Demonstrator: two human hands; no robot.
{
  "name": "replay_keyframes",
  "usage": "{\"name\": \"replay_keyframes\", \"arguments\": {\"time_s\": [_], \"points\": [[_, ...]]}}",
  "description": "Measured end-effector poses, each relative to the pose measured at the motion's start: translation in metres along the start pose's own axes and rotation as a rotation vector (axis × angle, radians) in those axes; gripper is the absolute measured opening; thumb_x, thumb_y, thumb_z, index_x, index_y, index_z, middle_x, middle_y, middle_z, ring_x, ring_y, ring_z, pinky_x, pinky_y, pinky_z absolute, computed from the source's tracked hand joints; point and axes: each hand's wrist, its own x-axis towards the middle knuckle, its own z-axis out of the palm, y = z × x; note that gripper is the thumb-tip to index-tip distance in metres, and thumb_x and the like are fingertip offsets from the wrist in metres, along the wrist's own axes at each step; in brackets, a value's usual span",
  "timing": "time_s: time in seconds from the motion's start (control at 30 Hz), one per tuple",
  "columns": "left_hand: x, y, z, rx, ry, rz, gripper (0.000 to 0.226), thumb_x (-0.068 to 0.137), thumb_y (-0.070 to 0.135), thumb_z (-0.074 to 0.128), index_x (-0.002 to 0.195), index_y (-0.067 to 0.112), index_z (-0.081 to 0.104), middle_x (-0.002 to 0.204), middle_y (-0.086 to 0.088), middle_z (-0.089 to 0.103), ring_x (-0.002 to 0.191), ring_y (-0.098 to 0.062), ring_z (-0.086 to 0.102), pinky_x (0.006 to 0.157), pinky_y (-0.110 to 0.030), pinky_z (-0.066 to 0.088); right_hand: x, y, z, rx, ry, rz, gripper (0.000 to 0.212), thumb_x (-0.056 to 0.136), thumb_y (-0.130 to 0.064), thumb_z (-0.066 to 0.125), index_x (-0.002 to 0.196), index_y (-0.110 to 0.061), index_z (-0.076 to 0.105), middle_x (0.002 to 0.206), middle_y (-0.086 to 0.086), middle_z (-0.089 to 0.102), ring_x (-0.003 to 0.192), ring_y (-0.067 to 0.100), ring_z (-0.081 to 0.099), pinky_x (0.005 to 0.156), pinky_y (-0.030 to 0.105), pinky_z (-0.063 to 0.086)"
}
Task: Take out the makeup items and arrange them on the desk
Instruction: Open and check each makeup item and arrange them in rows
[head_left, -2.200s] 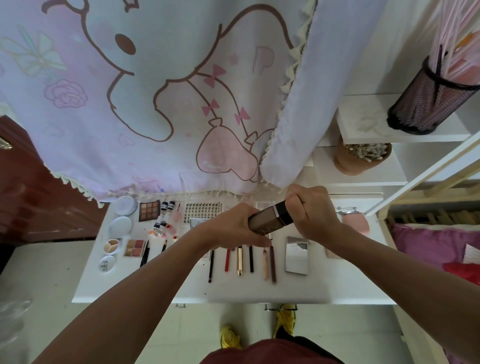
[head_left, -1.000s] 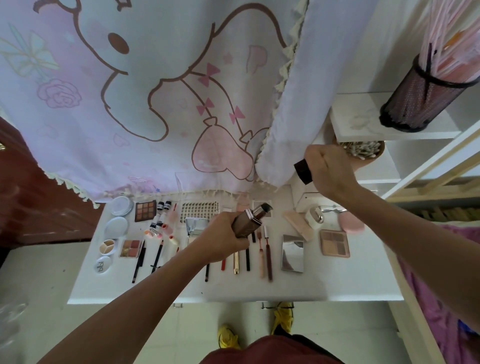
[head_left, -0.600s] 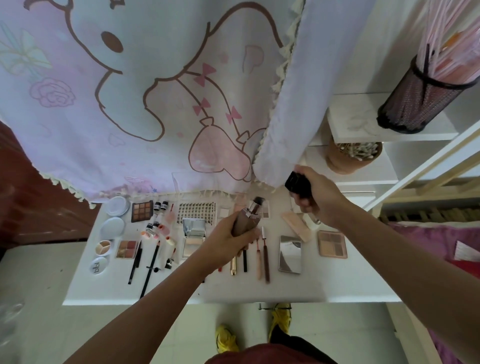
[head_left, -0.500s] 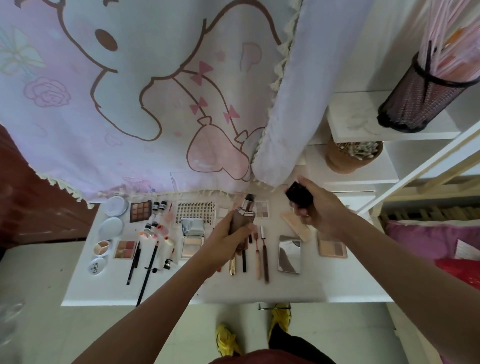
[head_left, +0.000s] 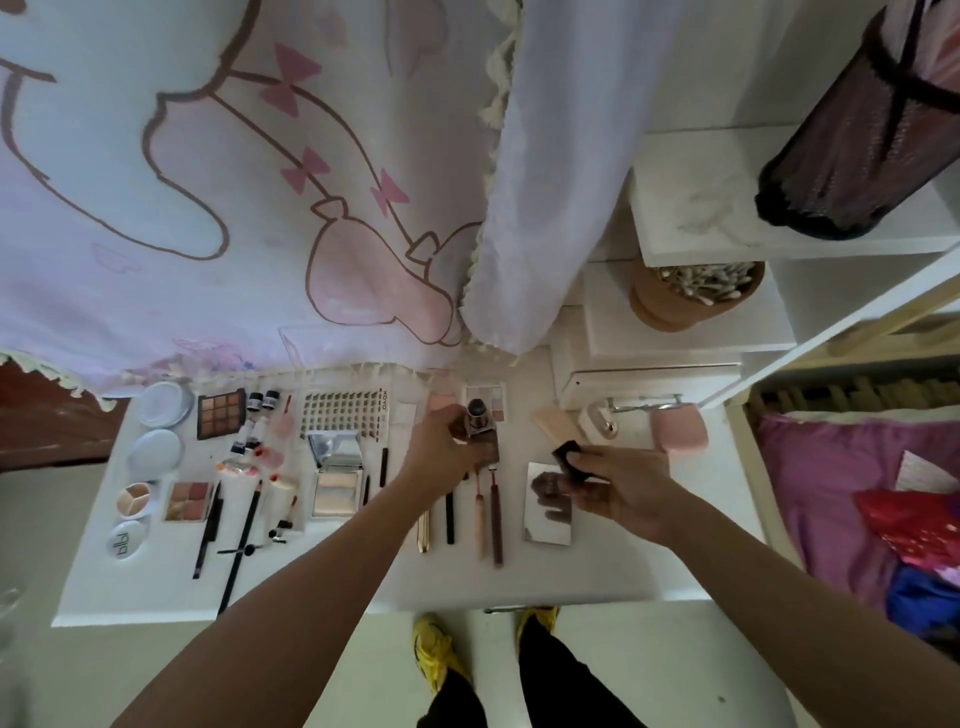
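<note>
We are looking down on a white desk (head_left: 337, 587). Round compacts (head_left: 163, 405) are sitting along its left edge, beside an eyeshadow palette (head_left: 222, 413) and a lash tray (head_left: 343, 413). Pencils (head_left: 450, 519) are lying side by side near a mirrored compact (head_left: 545, 525), and a pink case (head_left: 679, 428) is resting toward the right.

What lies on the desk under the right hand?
A square mirrored compact lies on the white desk, partly under the right hand, which pinches a small black cap. The mirror's upper right part is covered, and anything beneath the palm is hidden.
</note>
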Motion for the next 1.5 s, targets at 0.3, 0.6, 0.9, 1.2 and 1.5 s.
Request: {"name": "replay_keyframes", "arguments": {"time_s": [0.3,0.6,0.9,1.2,1.5], "points": [[0.081,0.023,0.044,0.249,-0.01,0.141,0.028,0.073,0.022,0.082,0.095,0.011,0.07,0.085,0.0,0.062,0.08,-0.016,0.058,0.072,-0.02,0.042,0.047,0.021,-0.016,-0.575,0.149,-0.102,0.033,0.076,-0.014,0.082,0.106,-0.017,0.07,0.094,0.003,0.075,0.088,0.019,0.069,0.066,0.024,0.052],[0.121,0.018,0.062,0.339,-0.059,0.183,0.037,0.073,0.021,0.083,0.106,0.01,0.071,0.1,-0.005,0.067,0.093,-0.02,0.062,0.083,-0.027,0.049,0.072,0.018,-0.011,-0.871,0.187,-0.29,0.035,0.074,-0.023,0.079,0.105,-0.027,0.063,0.098,-0.009,0.067,0.092,0.014,0.066,0.086,0.037,0.055],[0.126,0.008,0.057,0.441,-0.082,0.213,0.046,0.075,0.031,0.081,0.116,0.015,0.067,0.099,0.002,0.06,0.091,-0.015,0.055,0.08,-0.025,0.044,0.079,0.023,-0.012,-1.005,0.308,-0.359,0.036,0.075,-0.032,0.077,0.108,-0.024,0.065,0.096,-0.01,0.068,0.089,0.012,0.064,0.082,0.036,0.053],[0.084,-0.01,0.01,0.406,0.07,0.179,0.043,0.079,0.008,0.07,0.121,0.017,0.063,0.109,0.0,0.064,0.086,-0.012,0.058,0.079,-0.023,0.044,0.104,0.024,0.024,-1.128,0.359,-0.509,0.035,0.08,-0.019,0.071,0.113,-0.02,0.058,0.109,-0.004,0.062,0.101,0.016,0.058,0.076,0.027,0.044],[0.022,-0.053,-0.028,0.347,0.093,0.108,0.03,0.079,0.008,0.072,0.108,0.015,0.068,0.087,0.006,0.065,0.073,-0.009,0.061,0.08,-0.032,0.053,0.127,0.019,0.037,-1.262,0.46,-0.529,0.038,0.087,-0.005,0.057,0.122,-0.019,0.057,0.116,0.004,0.066,0.102,0.026,0.062,0.079,0.034,0.051]]}}
